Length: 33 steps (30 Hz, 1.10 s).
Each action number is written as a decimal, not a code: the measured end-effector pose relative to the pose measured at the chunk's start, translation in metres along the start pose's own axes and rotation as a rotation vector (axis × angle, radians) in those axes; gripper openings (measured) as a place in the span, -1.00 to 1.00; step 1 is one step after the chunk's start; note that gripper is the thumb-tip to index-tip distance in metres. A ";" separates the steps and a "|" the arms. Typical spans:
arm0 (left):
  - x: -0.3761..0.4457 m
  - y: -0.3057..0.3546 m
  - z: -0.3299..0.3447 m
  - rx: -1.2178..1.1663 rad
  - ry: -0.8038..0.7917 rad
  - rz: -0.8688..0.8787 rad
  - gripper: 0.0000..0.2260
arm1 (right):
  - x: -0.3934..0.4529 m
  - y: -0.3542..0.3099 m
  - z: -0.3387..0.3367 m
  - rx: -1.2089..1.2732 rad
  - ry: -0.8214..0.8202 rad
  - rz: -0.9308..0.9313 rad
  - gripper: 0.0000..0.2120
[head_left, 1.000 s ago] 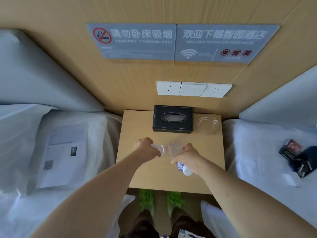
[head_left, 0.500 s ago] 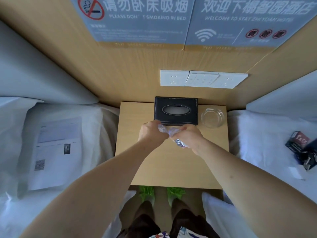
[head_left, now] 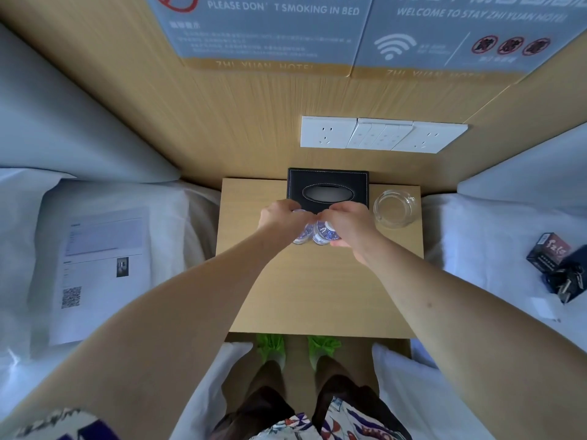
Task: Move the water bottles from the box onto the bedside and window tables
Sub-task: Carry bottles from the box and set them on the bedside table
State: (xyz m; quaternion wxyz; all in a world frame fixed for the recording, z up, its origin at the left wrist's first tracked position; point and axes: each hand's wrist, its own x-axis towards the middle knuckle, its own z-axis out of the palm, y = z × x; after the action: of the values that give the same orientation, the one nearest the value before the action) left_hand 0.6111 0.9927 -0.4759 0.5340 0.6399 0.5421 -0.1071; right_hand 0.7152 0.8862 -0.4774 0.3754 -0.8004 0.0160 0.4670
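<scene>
On the bedside table point(head_left: 317, 296), just in front of the black tissue box point(head_left: 327, 188), you have two water bottles side by side and touching, or very nearly so. Your left hand point(head_left: 279, 215) curls over the top of the left bottle point(head_left: 300, 238), and your right hand point(head_left: 347, 223) wraps the upper part of the right bottle point(head_left: 320, 235); both hands are closed around their bottles, not released. You see the bottles almost straight from above, so their long axes run up toward you: they stand upright or close to it, necks up under your fingers, blue-and-white labels showing below your knuckles. Whether their bases are fully seated on the wood is hidden by your hands.

By my reading you are at the set-down step for the bedside table. The next move calls for feeling both bases flat on the top, then loosening your fingers and lifting your hands straight up, so that neither bottle tips into the other or against the tissue box behind. Draw your right hand away with care for the glass ashtray point(head_left: 394, 208), which sits just beside it on the table's far right corner.

Beyond the table, white beds flank both sides: a printed sheet point(head_left: 95, 274) lies on the left bed, a small dark packet point(head_left: 548, 254) and keys on the right.
</scene>
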 end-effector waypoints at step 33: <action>-0.112 0.133 -0.053 0.324 0.120 0.456 -0.52 | -0.128 -0.085 -0.106 -0.297 0.206 -0.416 -0.42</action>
State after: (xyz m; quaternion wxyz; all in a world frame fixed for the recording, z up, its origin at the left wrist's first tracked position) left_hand 0.6517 0.9913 -0.2991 0.4021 0.8275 0.3905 -0.0313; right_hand 0.7528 0.8404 -0.3006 0.3379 -0.8762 -0.1791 0.2932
